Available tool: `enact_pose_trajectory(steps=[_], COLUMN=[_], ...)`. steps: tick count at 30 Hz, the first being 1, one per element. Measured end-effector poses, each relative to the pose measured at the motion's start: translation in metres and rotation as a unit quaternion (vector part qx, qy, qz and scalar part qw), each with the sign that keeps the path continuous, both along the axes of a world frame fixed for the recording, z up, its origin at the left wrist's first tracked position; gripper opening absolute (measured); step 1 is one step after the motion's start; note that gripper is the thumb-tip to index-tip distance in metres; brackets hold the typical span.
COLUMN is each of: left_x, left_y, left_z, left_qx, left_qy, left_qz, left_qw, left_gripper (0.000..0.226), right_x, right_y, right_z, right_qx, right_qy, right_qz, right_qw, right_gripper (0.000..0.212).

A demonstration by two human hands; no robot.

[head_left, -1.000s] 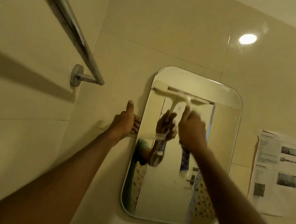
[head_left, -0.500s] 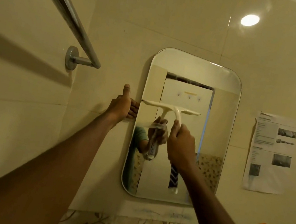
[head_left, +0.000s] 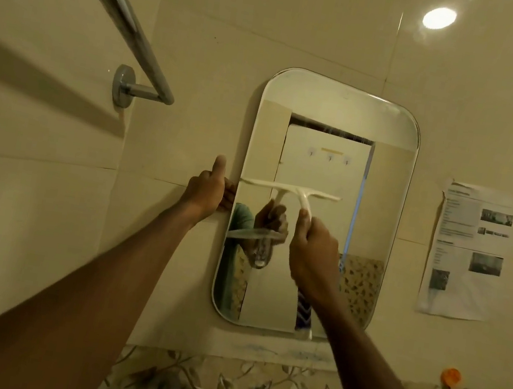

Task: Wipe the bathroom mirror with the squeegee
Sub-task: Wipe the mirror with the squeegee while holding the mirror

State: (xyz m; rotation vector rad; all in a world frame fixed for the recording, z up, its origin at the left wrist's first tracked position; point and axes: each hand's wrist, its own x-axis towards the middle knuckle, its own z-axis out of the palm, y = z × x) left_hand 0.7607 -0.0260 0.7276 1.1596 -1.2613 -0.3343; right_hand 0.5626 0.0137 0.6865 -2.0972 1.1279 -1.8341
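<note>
A rounded rectangular mirror (head_left: 379, 193) hangs on the tiled wall ahead. My right hand (head_left: 312, 257) is shut on the handle of a white T-shaped squeegee (head_left: 289, 190). Its blade lies level across the left half of the glass at mid height. The handle's blue-and-white lower end sticks out below my wrist. My left hand (head_left: 205, 191) grips the mirror's left edge, thumb up, fingers curled around the rim. The glass reflects both hands, the squeegee and a white door.
A chrome towel rail (head_left: 120, 25) juts out from the left wall at head height, ending at a round mount. Printed paper sheets (head_left: 468, 251) are taped to the wall right of the mirror. An orange hook (head_left: 451, 376) sits above a leaf-patterned tile band.
The squeegee blade has come down from near the mirror's top to its middle, drawn by my right hand. My left hand has stayed on the mirror's left edge.
</note>
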Motion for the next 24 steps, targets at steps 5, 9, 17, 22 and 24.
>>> enact_pose_trajectory(steps=[5,9,17,22,24], left_x=[0.004,0.002,-0.004,-0.003,-0.004], left_y=[-0.004,-0.005,0.001,0.003,0.003], left_z=[-0.011,-0.018,-0.037,-0.038,-0.039], left_qx=[-0.002,-0.021,-0.013,-0.007,-0.016], left_qy=[0.017,0.026,-0.013,-0.003,-0.003], left_qz=[-0.013,-0.011,0.027,0.027,0.033], left_qw=[1.000,0.999,0.999,1.000,0.999], left_gripper=[0.080,0.078,0.076,0.074,0.074], right_x=[0.008,0.013,0.006,0.009,0.009], right_y=[-0.012,-0.007,0.003,-0.010,-0.014], right_z=[-0.031,-0.114,-0.107,-0.062,-0.084], right_qx=[0.041,0.075,0.082,0.023,0.039], right_qy=[0.022,0.069,0.048,0.034,0.041], right_qz=[0.021,-0.018,-0.001,-0.005,-0.004], right_qw=[0.999,0.995,0.996,0.999,0.998], right_gripper=[0.029,0.026,0.033,0.030,0.028])
